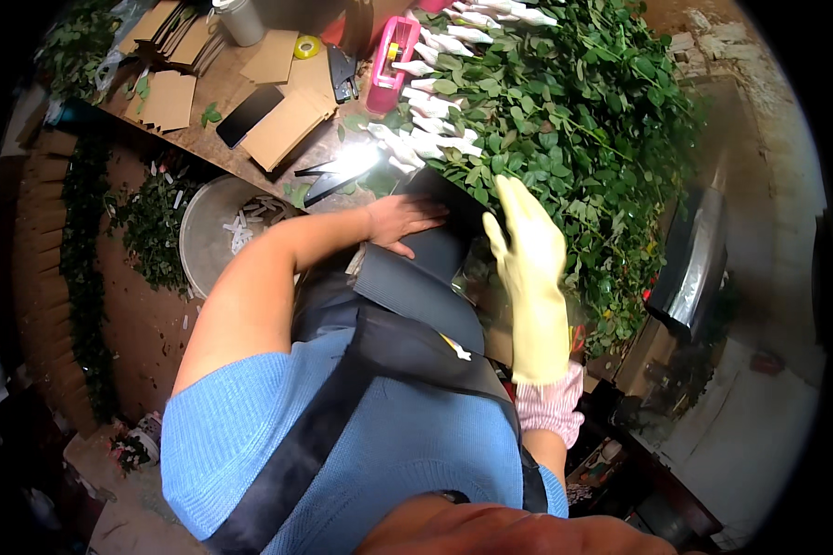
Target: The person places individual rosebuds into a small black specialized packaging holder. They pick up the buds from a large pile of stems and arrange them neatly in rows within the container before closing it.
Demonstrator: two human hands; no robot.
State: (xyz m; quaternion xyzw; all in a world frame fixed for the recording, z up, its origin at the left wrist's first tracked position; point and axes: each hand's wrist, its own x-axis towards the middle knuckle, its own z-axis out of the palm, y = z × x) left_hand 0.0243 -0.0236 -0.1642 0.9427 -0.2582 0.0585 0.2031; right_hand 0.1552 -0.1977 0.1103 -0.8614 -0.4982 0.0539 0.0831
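My bare left hand [403, 222] lies flat, fingers spread, on a dark grey ribbed sheet [416, 282] at the table's near edge. My right hand [528, 250], in a yellow rubber glove with a pink checked cuff, is held out flat with fingers straight over the sheet's right side, beside a big pile of leafy green stems [565, 120]. Several of the stems end in buds wrapped in white sleeves [435, 120], which lie just beyond my left hand. Neither hand grips anything.
On the wooden table [231, 83] lie brown cardboard pieces [287, 125], a black phone [248, 115], a pink tape dispenser [393, 60], a yellow tape roll [306, 46], black scissors [329, 180] and a metal cup [241, 18]. A metal basin [217, 231] with scraps stands on the floor at left.
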